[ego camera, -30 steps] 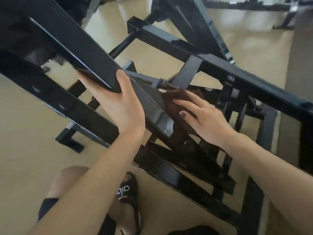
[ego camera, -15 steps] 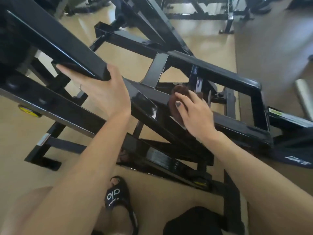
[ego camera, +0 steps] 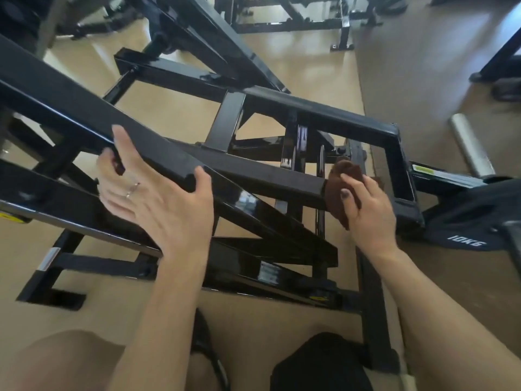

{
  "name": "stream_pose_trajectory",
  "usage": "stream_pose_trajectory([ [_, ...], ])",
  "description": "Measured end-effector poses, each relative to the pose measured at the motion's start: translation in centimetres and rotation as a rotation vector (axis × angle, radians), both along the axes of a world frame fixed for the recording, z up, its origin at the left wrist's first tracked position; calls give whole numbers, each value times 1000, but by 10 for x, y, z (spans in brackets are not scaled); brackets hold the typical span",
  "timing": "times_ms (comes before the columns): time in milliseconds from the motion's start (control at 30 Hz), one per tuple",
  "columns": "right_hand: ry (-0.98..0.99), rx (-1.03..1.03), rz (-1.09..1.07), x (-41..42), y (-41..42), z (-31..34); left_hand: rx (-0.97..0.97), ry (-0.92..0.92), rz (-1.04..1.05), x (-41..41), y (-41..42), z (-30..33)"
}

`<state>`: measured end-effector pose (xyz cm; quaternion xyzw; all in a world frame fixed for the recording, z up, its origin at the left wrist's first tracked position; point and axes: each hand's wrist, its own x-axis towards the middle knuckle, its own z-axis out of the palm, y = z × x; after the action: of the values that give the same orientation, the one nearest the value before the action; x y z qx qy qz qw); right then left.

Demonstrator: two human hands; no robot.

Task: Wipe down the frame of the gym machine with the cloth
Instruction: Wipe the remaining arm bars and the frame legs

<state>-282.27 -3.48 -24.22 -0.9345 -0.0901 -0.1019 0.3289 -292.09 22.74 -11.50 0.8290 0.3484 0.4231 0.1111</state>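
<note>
One brown cloth (ego camera: 339, 190) sits right of centre, bunched against the end of a black frame (ego camera: 253, 176) bar, where the right hand (ego camera: 366, 210) curls over it, likely to scrub. The left hand (ego camera: 158, 193), centre-left, cups the upper bar, seemingly to brace. Two hands, one cloth.

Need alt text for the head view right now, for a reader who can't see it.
A person's right hand presses a brown cloth against the end of a black gym machine frame bar, while the left hand grips a sloping upper bar. A 10KG weight plate lies at right.
</note>
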Motion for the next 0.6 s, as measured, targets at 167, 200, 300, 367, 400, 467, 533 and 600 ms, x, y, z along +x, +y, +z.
stream_pose_trajectory([
  [167, 1, 43, -158, 4, 12, 7, 409, 353, -564, 20, -46, -31],
  [200, -21, 22, -134, 2, 25, 10, 473, 472, -667, 28, -54, -39],
  [300, -131, -20, 34, -1, 58, 11, 546, 687, -807, 55, -66, -48],
  [367, -149, 13, 75, 2, 60, 10, 525, 754, -838, 66, -65, -53],
  [400, -143, 2, 78, 2, 55, 8, 513, 774, -841, 68, -63, -56],
  [467, -135, -32, 31, 2, 34, -1, 539, 821, -829, 69, -58, -63],
  [533, -95, -28, -84, 2, -3, -13, 621, 857, -807, 67, -57, -68],
  [600, -50, -17, -182, 1, -47, -22, 691, 875, -787, 68, -60, -72],
])
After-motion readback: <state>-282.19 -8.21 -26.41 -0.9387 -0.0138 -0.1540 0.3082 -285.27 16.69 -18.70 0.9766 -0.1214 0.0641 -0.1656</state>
